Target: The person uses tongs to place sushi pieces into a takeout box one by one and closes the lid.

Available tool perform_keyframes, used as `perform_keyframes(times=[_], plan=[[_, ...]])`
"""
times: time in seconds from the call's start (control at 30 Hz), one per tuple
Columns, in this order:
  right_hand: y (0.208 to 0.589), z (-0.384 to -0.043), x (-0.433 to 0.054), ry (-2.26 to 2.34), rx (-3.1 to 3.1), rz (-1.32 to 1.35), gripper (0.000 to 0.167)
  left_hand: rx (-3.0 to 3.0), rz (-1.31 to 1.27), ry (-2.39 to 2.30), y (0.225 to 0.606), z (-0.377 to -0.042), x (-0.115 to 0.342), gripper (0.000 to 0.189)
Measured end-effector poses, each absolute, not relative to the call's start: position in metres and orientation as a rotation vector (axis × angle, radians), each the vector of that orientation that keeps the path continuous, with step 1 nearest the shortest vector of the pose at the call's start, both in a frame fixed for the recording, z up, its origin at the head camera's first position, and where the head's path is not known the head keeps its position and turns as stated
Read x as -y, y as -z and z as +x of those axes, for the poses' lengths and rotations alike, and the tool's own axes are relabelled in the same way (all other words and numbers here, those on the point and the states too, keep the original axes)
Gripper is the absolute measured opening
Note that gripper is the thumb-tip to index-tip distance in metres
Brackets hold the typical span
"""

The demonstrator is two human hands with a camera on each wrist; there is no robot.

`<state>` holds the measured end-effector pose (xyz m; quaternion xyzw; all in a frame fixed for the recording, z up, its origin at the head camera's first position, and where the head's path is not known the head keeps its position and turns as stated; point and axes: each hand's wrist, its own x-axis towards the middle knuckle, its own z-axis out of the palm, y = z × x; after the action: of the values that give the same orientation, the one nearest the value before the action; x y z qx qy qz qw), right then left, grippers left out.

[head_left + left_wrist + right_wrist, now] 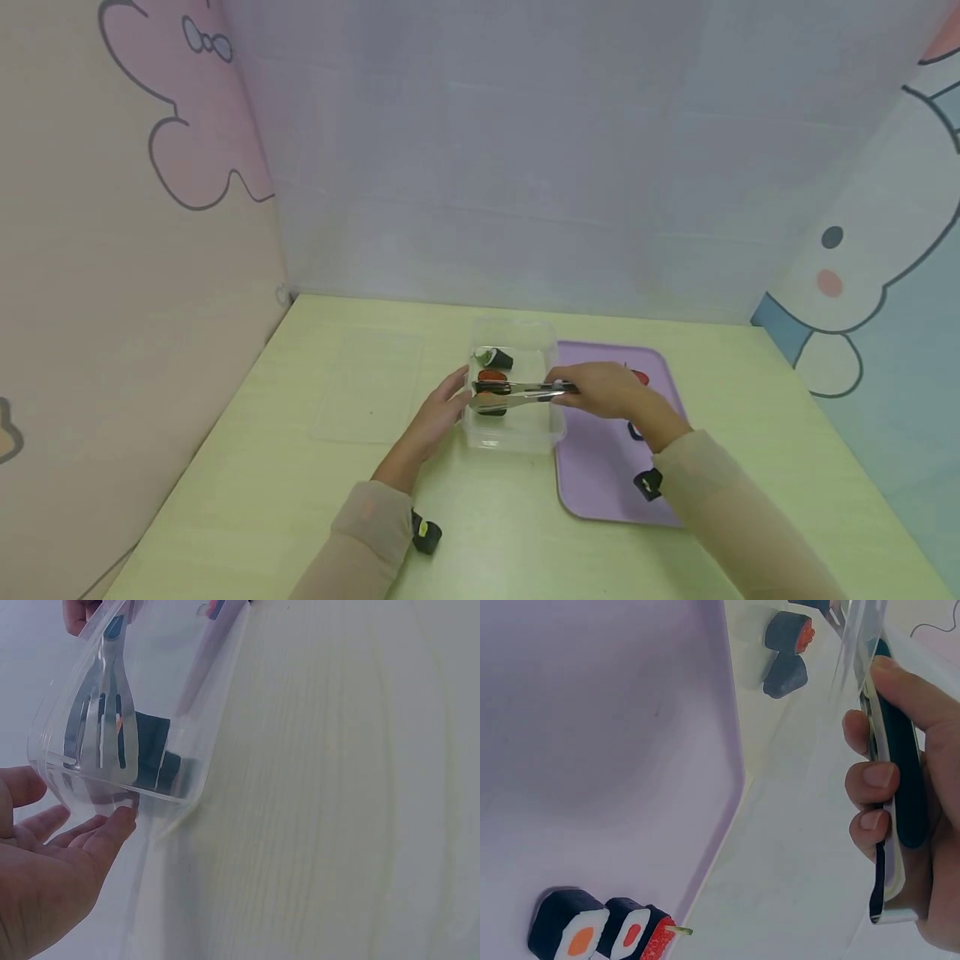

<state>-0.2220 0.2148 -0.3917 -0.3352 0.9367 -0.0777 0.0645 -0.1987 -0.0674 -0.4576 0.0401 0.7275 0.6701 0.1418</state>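
My right hand (600, 387) grips metal tongs (525, 399) with dark handles, fingers wrapped round them in the right wrist view. The tongs reach left across a clear plastic box (517, 440), their slotted head inside by its left wall. Inside, a sushi roll (501, 359) with green filling lies at the back. A red-topped sushi piece (492, 376) sits in front of it, and an orange-topped piece (492, 412) shows partly hidden under the tongs. My left hand (435, 421) touches the box's left end with extended fingers, thumb apart.
A purple tray (600, 475) stands right of the box, holding several sushi pieces, including a dark roll (647, 483) and a red-topped one (641, 377) partly behind my arm. A clear flat lid (367, 392) lies left. Another dark roll (427, 536) lies beside my left sleeve.
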Motion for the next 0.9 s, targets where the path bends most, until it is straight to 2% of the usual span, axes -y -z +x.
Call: perform_keyframes(times=[0.23,0.47,0.63,0.9], plan=[[0.392,-0.223,-0.211,0.175,-2.811,-0.975,0.019,-2.110,0.134,-1.928,0.469,-0.203,0.068,0.054],[0.373,-0.218,-0.223,0.201,-2.813,-0.903,0.022,-2.100,0.122,-1.927,0.466,-0.203,0.066,0.053],[0.361,-0.216,-0.256,0.271,-2.877,-0.860,0.030,-2.115,0.121,-1.926,0.471,-0.205,0.065,0.052],[0.354,-0.209,-0.324,0.262,-2.952,-0.593,0.043,-2.153,0.074,-1.905,0.470,-0.204,0.067,0.052]])
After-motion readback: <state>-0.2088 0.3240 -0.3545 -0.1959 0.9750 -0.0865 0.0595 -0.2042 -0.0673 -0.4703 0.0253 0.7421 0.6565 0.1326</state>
